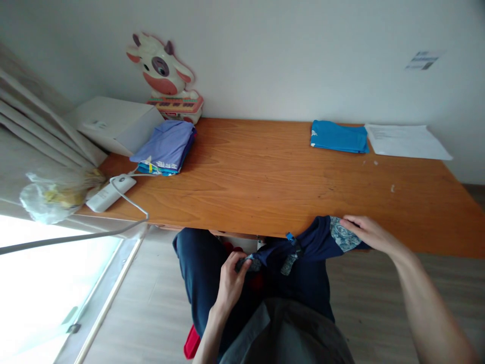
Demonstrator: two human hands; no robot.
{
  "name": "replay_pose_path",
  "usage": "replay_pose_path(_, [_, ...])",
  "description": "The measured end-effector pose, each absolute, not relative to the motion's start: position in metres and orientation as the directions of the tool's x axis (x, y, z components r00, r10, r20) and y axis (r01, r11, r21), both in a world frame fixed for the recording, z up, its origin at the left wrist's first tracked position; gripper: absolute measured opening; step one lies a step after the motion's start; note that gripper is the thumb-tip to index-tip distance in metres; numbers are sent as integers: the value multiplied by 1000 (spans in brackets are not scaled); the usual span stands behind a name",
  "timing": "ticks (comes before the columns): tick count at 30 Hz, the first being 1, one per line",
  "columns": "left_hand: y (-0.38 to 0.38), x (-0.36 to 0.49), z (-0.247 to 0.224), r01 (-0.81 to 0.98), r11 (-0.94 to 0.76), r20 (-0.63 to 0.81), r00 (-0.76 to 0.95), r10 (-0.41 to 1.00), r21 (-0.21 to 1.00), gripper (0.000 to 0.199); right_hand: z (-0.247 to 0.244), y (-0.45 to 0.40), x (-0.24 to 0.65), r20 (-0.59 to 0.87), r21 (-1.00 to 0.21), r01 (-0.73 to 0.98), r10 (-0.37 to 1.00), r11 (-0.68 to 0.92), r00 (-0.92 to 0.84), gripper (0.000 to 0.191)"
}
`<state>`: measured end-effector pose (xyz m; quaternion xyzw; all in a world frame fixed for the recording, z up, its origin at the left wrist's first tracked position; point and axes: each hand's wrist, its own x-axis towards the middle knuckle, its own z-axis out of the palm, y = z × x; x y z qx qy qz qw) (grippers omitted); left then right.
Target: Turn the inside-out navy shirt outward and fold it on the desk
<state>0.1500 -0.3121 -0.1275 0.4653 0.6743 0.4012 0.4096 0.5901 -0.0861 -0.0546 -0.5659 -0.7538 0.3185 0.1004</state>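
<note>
A dark navy garment [318,237] with blue-grey patterned ends stretches between my two hands, over my lap and the table's front edge. My left hand [232,278] pinches its patterned left end above my knees. At the other side my right hand [367,232] grips the patterned panel, close to the table edge. A small blue and black piece and a short patterned strip stick out near the garment's middle. Some of the cloth merges with my dark trousers, so its full outline is hard to make out.
On the wooden table [242,167] lie folded purple and blue clothes [166,144], a folded blue cloth [339,136] and white paper [407,141]. A white box [117,121], a cow toy keyboard [166,76], a power strip [111,193] with its cable and a plastic bag [55,194] occupy the left.
</note>
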Motion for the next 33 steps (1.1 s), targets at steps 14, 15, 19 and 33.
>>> replay_pose_path(14, [-308,156,-139,192,285,-245,-208,947,939,38,-58,-90,607,-338,-726,688,876,-10,-344,57])
replay_pose_path(15, [-308,154,-139,190,286,-245,-213,946,939,38,-58,-90,605,-337,-729,684,873,-4,-353,56])
replay_pose_path(19, [-306,150,-136,190,284,-239,-229,944,940,38,-59,-89,603,-318,-732,681,877,15,-361,55])
replay_pose_path(33, [-300,151,-142,83,301,-255,-352,901,950,33,-90,-99,588,-68,-535,828,968,169,-242,43])
